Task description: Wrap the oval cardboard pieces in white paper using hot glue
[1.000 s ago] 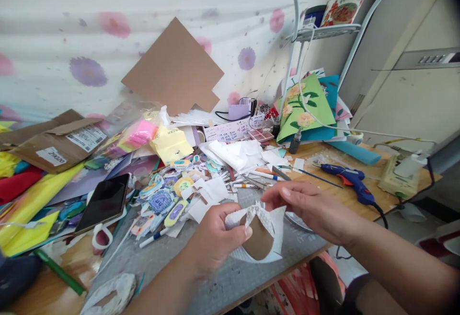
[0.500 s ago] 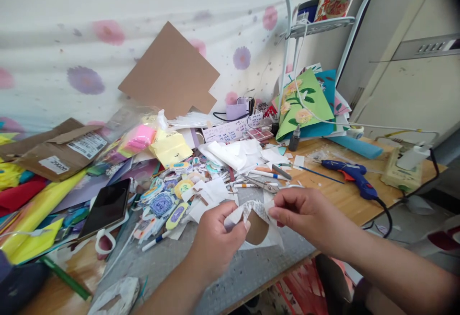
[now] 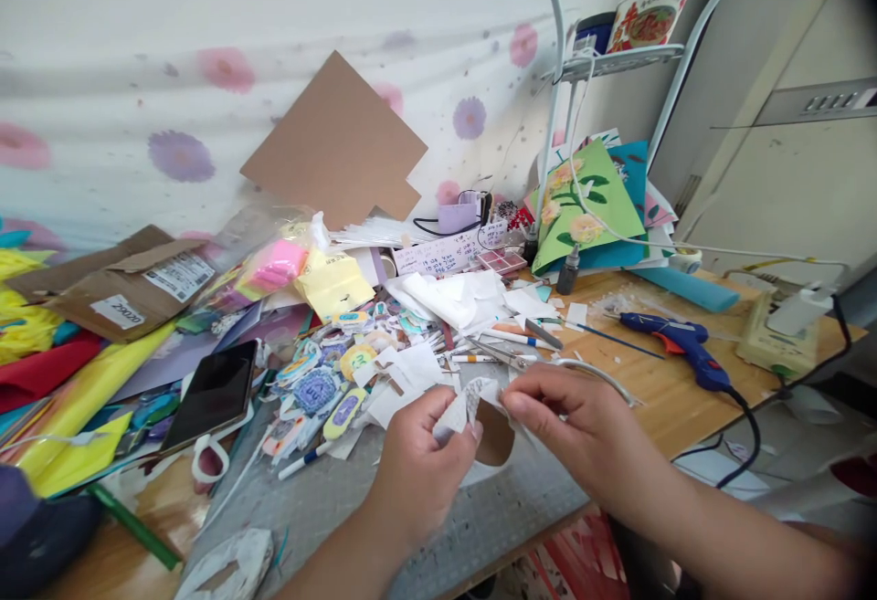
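1. Above the grey cutting mat, a brown card piece with white paper is held between both hands.
2. Its left edge is pinched by the thumb and fingers of the left hand.
3. Its top at 3 o'clock is pinched by the curled fingertips of the right hand.
4. A phone is located at 9 o'clock of the hands.
5. A blue glue gun is located at 2 o'clock, well apart.
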`<state>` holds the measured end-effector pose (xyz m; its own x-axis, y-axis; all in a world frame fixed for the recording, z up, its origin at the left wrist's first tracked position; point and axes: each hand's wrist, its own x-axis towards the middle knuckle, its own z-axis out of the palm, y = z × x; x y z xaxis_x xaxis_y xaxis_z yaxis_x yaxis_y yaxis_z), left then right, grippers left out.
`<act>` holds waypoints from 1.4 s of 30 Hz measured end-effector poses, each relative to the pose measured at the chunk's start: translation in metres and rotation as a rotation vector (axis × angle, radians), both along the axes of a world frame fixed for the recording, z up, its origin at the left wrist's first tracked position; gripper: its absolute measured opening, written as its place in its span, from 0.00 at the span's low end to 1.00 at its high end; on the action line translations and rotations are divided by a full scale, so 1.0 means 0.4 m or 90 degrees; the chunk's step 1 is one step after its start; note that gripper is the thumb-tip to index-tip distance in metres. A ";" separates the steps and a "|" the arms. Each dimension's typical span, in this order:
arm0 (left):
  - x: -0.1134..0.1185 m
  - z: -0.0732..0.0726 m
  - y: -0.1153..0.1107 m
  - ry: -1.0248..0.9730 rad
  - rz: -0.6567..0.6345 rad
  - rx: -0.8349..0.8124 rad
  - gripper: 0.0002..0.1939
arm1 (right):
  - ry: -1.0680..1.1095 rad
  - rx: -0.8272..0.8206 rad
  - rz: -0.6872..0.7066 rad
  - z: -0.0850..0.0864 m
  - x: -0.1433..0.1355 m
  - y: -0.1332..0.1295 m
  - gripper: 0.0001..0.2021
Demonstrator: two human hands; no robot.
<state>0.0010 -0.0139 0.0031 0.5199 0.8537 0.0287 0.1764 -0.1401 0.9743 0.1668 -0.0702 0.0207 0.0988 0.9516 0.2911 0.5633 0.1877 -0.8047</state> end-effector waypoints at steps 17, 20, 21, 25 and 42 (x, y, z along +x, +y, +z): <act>-0.007 -0.035 0.000 -0.113 -0.053 -0.124 0.09 | 0.460 -0.190 0.091 -0.043 -0.008 0.028 0.21; -0.001 -0.019 -0.003 -0.061 -0.034 -0.075 0.08 | 0.470 -0.170 0.042 -0.052 -0.030 0.027 0.21; 0.000 -0.018 -0.003 -0.053 -0.028 -0.072 0.08 | 0.471 -0.166 0.029 -0.055 -0.036 0.028 0.21; 0.004 -0.027 -0.002 -0.097 -0.028 -0.122 0.07 | 0.463 -0.159 0.017 -0.061 -0.037 0.030 0.21; 0.009 -0.031 0.001 -0.191 -0.005 -0.187 0.08 | 0.338 -0.176 0.084 -0.081 -0.008 0.012 0.23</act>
